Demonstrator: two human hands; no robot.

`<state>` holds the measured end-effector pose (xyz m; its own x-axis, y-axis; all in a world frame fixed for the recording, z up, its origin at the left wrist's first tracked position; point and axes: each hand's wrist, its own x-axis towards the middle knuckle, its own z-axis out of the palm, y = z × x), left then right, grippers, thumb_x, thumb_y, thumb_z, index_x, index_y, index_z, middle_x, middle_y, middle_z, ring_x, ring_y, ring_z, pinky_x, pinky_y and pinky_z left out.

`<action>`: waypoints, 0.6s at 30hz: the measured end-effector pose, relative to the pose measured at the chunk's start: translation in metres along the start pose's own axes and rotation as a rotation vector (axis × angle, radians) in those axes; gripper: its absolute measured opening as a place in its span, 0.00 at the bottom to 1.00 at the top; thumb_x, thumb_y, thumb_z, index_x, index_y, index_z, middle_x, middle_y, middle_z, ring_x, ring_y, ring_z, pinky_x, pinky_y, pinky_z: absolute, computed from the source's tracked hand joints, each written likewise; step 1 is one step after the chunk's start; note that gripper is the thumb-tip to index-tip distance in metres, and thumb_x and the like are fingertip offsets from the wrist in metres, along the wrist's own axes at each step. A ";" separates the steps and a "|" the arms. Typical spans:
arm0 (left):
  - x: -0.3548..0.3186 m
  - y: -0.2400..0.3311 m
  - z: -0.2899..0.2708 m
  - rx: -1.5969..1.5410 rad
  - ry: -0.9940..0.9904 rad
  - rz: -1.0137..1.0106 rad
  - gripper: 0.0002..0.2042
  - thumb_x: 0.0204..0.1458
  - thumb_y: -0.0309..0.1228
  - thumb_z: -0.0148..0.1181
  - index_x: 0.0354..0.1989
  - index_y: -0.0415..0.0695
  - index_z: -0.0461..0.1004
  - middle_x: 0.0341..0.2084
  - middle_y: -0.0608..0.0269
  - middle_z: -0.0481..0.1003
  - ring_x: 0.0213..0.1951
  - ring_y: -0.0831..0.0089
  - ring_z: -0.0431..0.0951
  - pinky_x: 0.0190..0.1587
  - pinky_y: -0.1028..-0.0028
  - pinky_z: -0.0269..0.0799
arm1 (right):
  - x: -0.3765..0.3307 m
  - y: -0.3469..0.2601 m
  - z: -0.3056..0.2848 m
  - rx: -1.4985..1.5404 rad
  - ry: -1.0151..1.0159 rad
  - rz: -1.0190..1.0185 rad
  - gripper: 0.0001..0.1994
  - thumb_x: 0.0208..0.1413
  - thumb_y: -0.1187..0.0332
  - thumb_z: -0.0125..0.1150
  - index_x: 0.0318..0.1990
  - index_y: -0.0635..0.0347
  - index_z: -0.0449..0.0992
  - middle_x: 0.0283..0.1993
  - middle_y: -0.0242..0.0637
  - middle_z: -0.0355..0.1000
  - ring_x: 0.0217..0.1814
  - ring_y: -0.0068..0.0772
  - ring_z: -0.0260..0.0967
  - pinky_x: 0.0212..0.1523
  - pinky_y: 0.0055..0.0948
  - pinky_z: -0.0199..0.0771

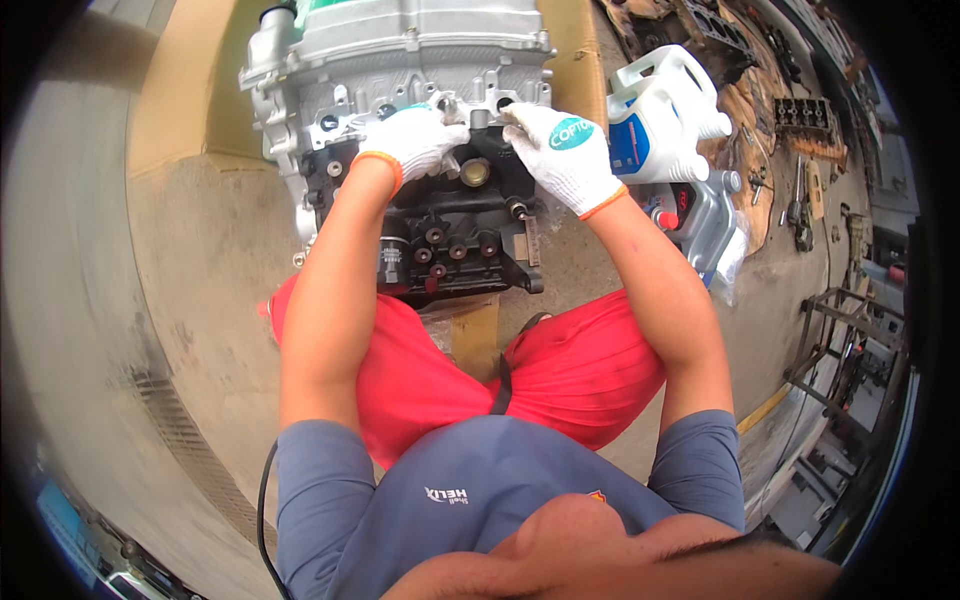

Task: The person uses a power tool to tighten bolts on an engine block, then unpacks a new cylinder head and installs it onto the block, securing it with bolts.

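Observation:
An engine with a silver cylinder head (pixel 410 75) and a black block (pixel 450 225) stands in front of me. Both my hands wear white knit gloves with orange cuffs and a green patch. My left hand (pixel 415 140) rests at the seam between head and block, fingers curled together beside a port. Across a small gap, my right hand (pixel 565 150) has its fingers bent and pressed against the head's side, next to another round port (pixel 504 104). Whatever either hand pinches is hidden by the gloves. A black oil filter (pixel 393 262) sits low on the block, below my left forearm.
Cardboard (pixel 190 90) lies under and around the engine. To the right stand white jugs (pixel 655 120) and a grey bottle (pixel 712 215). Farther right, engine parts (pixel 808 120) lie on brown sheeting, near a metal frame (pixel 830 330). A floor grate (pixel 185 430) runs at left.

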<state>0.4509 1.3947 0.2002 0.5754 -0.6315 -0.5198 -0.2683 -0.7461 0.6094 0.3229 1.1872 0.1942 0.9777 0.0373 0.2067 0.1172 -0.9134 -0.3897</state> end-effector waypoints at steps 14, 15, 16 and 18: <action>0.000 -0.014 0.003 0.168 0.039 0.219 0.27 0.63 0.55 0.50 0.40 0.42 0.83 0.23 0.54 0.82 0.28 0.59 0.82 0.39 0.60 0.77 | 0.024 0.002 0.023 -0.318 -0.107 -0.216 0.09 0.64 0.65 0.59 0.49 0.48 0.80 0.38 0.40 0.79 0.38 0.47 0.81 0.37 0.44 0.79; 0.000 -0.013 0.002 0.189 0.029 0.233 0.26 0.62 0.55 0.50 0.40 0.42 0.83 0.23 0.54 0.82 0.29 0.58 0.82 0.40 0.60 0.78 | 0.024 0.002 0.022 -0.313 -0.122 -0.200 0.08 0.65 0.63 0.60 0.48 0.48 0.81 0.38 0.40 0.79 0.39 0.48 0.80 0.39 0.45 0.79; -0.003 -0.011 -0.001 0.211 0.019 0.245 0.26 0.62 0.54 0.50 0.40 0.42 0.83 0.24 0.54 0.82 0.30 0.58 0.82 0.40 0.60 0.78 | 0.026 0.000 0.020 -0.330 -0.161 -0.190 0.08 0.65 0.63 0.61 0.46 0.49 0.81 0.39 0.40 0.79 0.40 0.48 0.80 0.39 0.44 0.79; -0.002 -0.012 0.001 0.206 0.022 0.244 0.26 0.61 0.53 0.50 0.40 0.41 0.83 0.24 0.54 0.82 0.30 0.58 0.83 0.41 0.60 0.78 | 0.028 -0.004 0.018 -0.308 -0.174 -0.180 0.07 0.65 0.62 0.61 0.46 0.50 0.81 0.39 0.41 0.79 0.40 0.48 0.80 0.40 0.43 0.79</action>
<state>0.4522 1.4053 0.1934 0.4907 -0.7941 -0.3587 -0.5500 -0.6015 0.5794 0.3533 1.1993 0.1855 0.9643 0.2519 0.0813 0.2575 -0.9639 -0.0678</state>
